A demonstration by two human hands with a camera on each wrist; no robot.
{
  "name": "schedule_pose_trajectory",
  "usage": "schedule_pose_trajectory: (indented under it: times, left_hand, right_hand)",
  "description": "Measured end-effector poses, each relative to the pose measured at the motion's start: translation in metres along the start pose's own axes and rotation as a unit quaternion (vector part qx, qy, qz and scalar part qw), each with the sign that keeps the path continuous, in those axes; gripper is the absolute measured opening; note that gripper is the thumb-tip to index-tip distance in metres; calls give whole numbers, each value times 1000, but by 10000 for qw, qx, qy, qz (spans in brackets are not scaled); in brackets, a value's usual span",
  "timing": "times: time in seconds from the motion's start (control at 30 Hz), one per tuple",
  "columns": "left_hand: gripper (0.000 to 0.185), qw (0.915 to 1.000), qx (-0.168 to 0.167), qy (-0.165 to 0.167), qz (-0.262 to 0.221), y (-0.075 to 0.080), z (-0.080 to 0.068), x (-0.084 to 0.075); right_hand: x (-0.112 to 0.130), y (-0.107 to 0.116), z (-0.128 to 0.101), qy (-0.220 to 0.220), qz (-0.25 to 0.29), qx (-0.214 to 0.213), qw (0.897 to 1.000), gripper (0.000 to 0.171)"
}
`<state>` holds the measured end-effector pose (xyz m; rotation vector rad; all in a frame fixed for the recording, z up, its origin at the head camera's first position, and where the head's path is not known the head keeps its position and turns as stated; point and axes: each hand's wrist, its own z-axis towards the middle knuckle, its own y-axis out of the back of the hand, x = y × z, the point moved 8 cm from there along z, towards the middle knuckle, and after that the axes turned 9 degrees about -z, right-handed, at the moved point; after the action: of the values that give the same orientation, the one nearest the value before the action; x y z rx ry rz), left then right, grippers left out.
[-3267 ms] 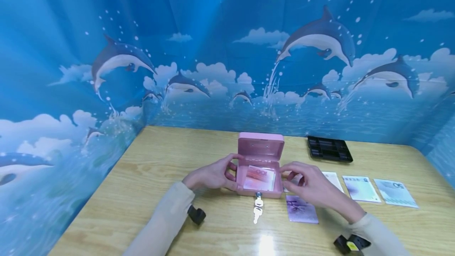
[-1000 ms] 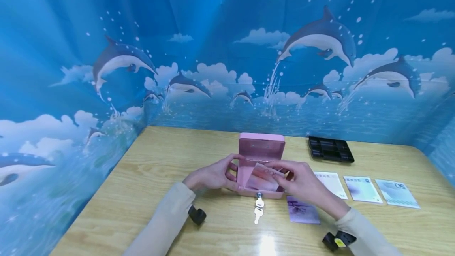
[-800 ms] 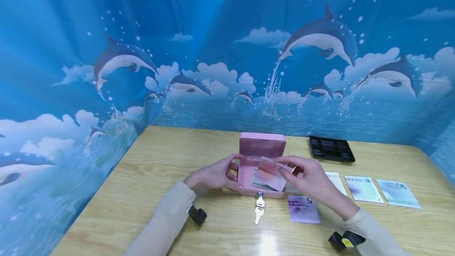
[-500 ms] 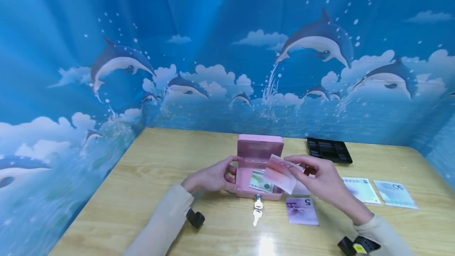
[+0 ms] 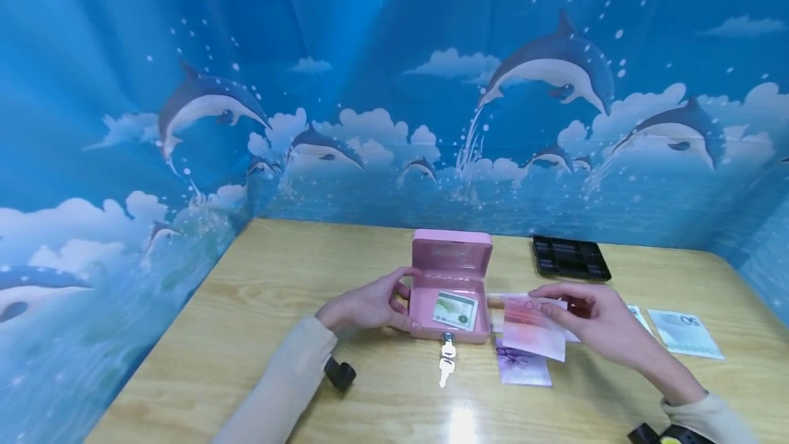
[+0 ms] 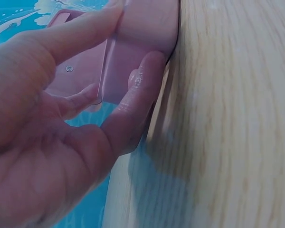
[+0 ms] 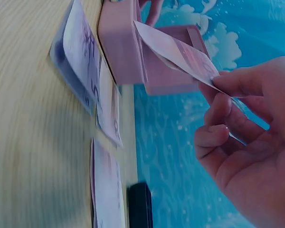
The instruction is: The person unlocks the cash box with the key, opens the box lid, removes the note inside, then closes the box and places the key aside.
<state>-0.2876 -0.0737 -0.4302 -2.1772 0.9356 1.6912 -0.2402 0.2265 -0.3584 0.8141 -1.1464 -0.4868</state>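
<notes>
A pink cash box stands with its lid raised, a green banknote lying inside. My left hand holds the box's left side; the left wrist view shows its fingertips against the pink wall. Two keys hang at the front lock. Right of the box, my right hand pinches a red 100 banknote by its upper edge. In the right wrist view this banknote slants in the air, its far end free. Beneath it on the table lies a purple 5 banknote, partly covered.
A black compartment tray sits at the back right. Several banknotes lie in a row right of the box, some hidden behind my right hand; a 50 banknote is farthest right. A dolphin-printed curtain backs the wooden table.
My right hand has taken the red 100 banknote out of the cash box and carried it right, uncovering the green banknote. My left hand has stayed on the box.
</notes>
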Motion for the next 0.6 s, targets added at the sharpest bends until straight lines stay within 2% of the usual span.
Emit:
schedule_pose_trajectory:
  times: [0.2,0.43,0.6]
  left_hand:
    - [94,10000,-18,40,61,0,0,0]
    - [93,9999,-66,112,53,1,-1,3]
    - [94,9999,-22,115,70,1,1,2]
  right_hand:
    - [-19,16,-13,-69,-137,87,9998,21]
    - [-52,10,-24,-261,-726,1019,9918,18]
    - [-61,2,-31,183,-1240,1247,9842,13]
